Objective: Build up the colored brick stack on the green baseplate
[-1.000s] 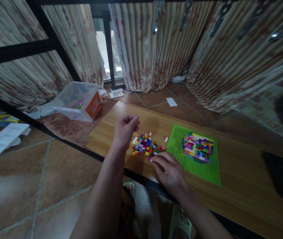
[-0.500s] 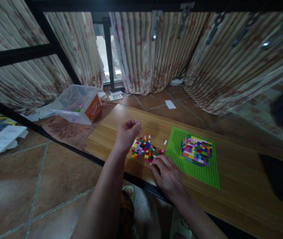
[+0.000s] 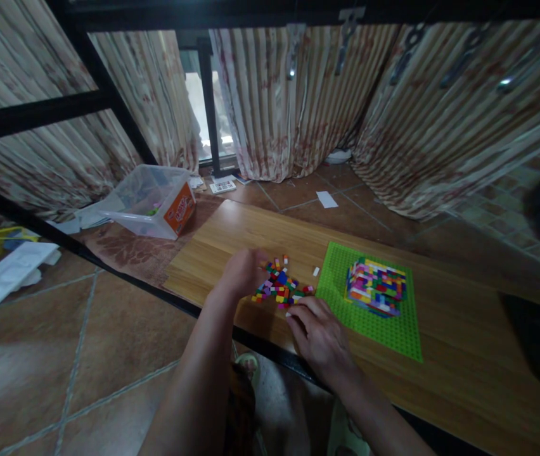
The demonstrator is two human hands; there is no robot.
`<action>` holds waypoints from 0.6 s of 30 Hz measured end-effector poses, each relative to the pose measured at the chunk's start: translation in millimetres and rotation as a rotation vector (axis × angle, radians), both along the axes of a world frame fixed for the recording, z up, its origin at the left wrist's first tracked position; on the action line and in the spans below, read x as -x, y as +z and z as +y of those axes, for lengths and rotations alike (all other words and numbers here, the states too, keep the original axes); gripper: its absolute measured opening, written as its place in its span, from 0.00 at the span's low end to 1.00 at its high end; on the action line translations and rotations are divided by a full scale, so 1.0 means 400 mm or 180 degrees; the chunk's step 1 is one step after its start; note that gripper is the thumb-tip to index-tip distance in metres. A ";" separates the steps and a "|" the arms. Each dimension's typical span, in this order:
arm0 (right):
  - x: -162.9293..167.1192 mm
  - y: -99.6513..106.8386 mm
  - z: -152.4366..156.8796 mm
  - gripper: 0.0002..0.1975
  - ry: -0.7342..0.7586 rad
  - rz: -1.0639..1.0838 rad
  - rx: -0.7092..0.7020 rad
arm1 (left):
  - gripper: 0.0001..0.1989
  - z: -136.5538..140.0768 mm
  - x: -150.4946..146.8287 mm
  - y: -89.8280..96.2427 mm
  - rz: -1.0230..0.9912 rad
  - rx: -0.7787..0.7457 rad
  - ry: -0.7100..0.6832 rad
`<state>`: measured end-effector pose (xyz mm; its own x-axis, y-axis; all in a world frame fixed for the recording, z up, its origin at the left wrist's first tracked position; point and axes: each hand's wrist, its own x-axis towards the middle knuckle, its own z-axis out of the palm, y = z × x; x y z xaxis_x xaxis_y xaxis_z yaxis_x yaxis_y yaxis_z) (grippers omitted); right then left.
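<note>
A loose pile of small coloured toy bricks (image 3: 280, 278) lies on the wooden tabletop in front of me. My left hand (image 3: 245, 272) is at the pile's left side, its fingers smeared by motion, so what they hold does not show. At the near right edge of the pile, my right hand (image 3: 320, 332) is closed in a pinch, with a small white brick (image 3: 288, 314) at the fingertips. To its right, a green baseplate (image 3: 334, 266) carries a block built of many-coloured bricks (image 3: 377, 285). One white brick (image 3: 316, 271) lies apart, beside the baseplate.
A clear plastic box (image 3: 139, 221) with an orange label stands beyond the table's left end. On the right of the tabletop (image 3: 464, 354) lies a dark flat object (image 3: 536, 342). Black metal bars (image 3: 32, 107) cross the upper left, with striped curtains (image 3: 298, 107) behind.
My left hand has come down and toward me, from above the pile to its left side. My right hand stays in place, still pinched.
</note>
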<state>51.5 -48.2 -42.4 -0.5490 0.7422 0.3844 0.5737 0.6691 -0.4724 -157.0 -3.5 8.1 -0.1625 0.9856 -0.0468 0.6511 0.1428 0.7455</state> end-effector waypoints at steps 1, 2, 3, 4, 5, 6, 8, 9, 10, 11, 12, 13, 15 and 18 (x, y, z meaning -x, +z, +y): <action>-0.001 0.000 0.000 0.07 -0.0009 0.0048 0.0027 | 0.07 0.002 -0.009 0.002 0.0180 0.0018 -0.0197; -0.002 0.001 0.000 0.07 -0.0023 0.0089 0.0063 | 0.07 0.004 -0.019 0.005 0.0433 0.0058 -0.0380; -0.003 0.001 0.000 0.06 -0.0046 0.0126 0.0101 | 0.06 0.006 -0.030 0.007 0.0695 0.0100 -0.0508; -0.004 0.001 0.000 0.06 -0.0068 0.0157 0.0141 | 0.06 0.009 -0.042 0.009 0.0890 0.0099 -0.0545; -0.005 0.002 0.000 0.06 -0.0092 0.0190 0.0177 | 0.05 0.012 -0.053 0.010 0.1039 0.0078 -0.0522; -0.007 0.002 0.001 0.06 -0.0114 0.0228 0.0201 | 0.06 0.014 -0.064 0.009 0.1150 0.0055 -0.0478; -0.009 0.003 0.002 0.06 -0.0150 0.0314 0.0218 | 0.08 0.020 -0.083 0.004 0.1275 -0.0030 -0.0403; -0.010 0.003 0.003 0.06 -0.0169 0.0358 0.0215 | 0.09 0.023 -0.091 0.000 0.1294 -0.0105 -0.0370; -0.011 0.005 0.004 0.06 -0.0182 0.0397 0.0210 | 0.09 0.025 -0.097 -0.004 0.1290 -0.0184 -0.0343; -0.012 0.007 0.005 0.07 -0.0190 0.0424 0.0211 | 0.10 0.027 -0.101 -0.008 0.1271 -0.0254 -0.0329; -0.014 0.009 0.006 0.07 -0.0193 0.0441 0.0216 | 0.10 0.028 -0.104 -0.012 0.1247 -0.0301 -0.0328; -0.016 0.012 0.007 0.07 -0.0192 0.0451 0.0227 | 0.10 0.030 -0.105 -0.015 0.1231 -0.0321 -0.0354; -0.021 0.019 0.007 0.07 -0.0184 0.0463 0.0268 | 0.09 0.030 -0.105 -0.019 0.1276 -0.0310 -0.0452; -0.031 0.031 0.004 0.07 -0.0204 0.0474 0.0318 | 0.10 0.031 -0.107 -0.025 0.1486 -0.0309 -0.0511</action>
<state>64.1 -46.7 -30.1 -0.4419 0.8123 0.3807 0.5324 0.5790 -0.6175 -114.2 8.9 -1.8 0.0099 0.9961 0.0880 0.9263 -0.0422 0.3743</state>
